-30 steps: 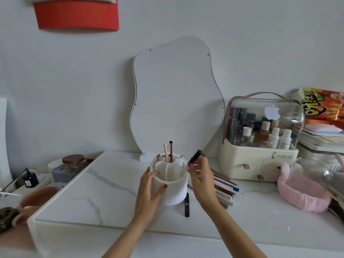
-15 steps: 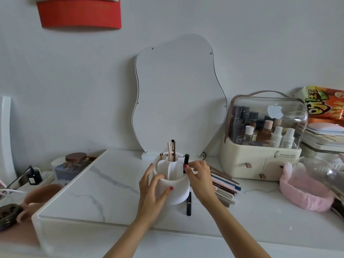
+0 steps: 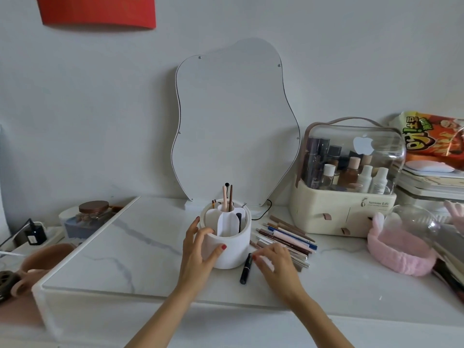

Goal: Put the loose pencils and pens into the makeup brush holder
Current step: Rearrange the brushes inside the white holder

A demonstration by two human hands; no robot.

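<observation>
White plastic holder is standing upright near the middle of the marble tabletop, its divided compartments already carrying a few sticks: a pink one and a brown one are poking up from the centre tube, and a dark one is sitting in a right-hand slot. Left hand is wrapping the holder's near side, thumb on the front wall, fingers on the rim, steadying it. Right hand is hovering low just right of the holder, fingers loosely spread and gripping nothing, tips reaching toward the black pen lying against the holder's base. Beside that hand a fanned pile of pencils is lying flat, brown, pink, blue and maroon, partly under the fingers. Judging by this, the job is barely begun: a handful in, most of the pile and the black pen left. Further right, a clear-lidded cosmetics box and a pink headband; behind, a wavy mirror.
</observation>
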